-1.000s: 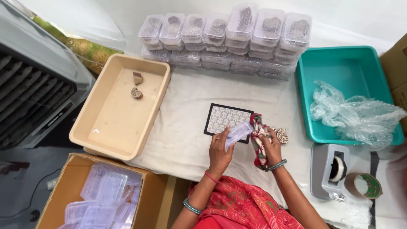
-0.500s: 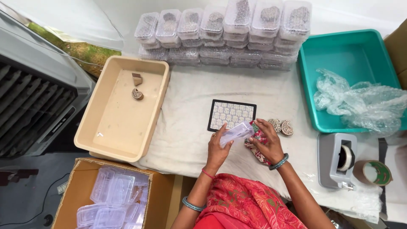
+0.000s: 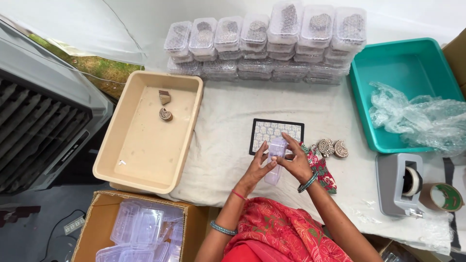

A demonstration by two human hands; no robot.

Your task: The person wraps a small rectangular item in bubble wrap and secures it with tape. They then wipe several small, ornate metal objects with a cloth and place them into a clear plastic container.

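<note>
Both hands hold a small clear plastic box upright over the white cloth. My left hand grips its left side and my right hand its right side and top. Just behind it lies a black-edged patterned card. A red patterned cloth lies under my right wrist. Two carved wooden stamps sit to the right of it.
A beige tray with two small wooden stamps stands at left. Stacks of filled clear boxes line the back. A teal tray holds bubble wrap. Tape dispenser, tape roll, and a cardboard box of empty containers are near.
The clear box has come down from a tilted hold beside the red cloth to upright in front of the card, and both hands have closed around it. The red cloth now lies on the table.
</note>
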